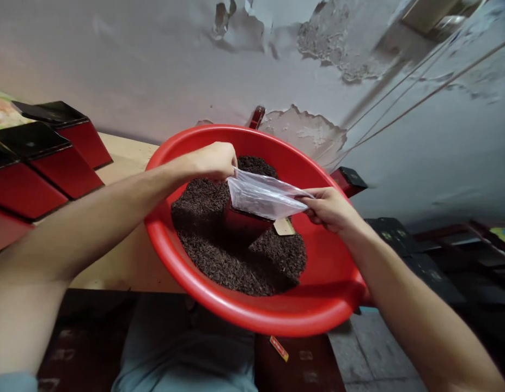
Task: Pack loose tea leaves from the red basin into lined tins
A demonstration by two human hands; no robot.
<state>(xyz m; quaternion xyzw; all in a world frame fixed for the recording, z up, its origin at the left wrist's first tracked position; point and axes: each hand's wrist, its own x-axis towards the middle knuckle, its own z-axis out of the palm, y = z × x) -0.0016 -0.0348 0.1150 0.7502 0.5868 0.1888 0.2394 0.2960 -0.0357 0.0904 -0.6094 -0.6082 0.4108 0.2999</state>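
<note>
We pinch clear bag [266, 198] w/ L hand [217, 161] & R hand [329, 209], prob. to spread it atop tin [246, 226], inside basin rim [236, 309].

The wide round plastic basin [252, 316] is a glossy, plain red. Within it, the loose dry shreds [239, 272] are blackish brown, and the thin plastic bag [260, 198] is clear with whitish glints. From the basin, toward nine o'clock, upright boxes [74, 177] have red sides and black tops; at eight, the flat wooden table [129, 267] is pale tan; at twelve, the flaking plaster wall [154, 65] is grey, blotched lighter; at six, a small oblong packet [279, 349] is red and yellow.
</note>
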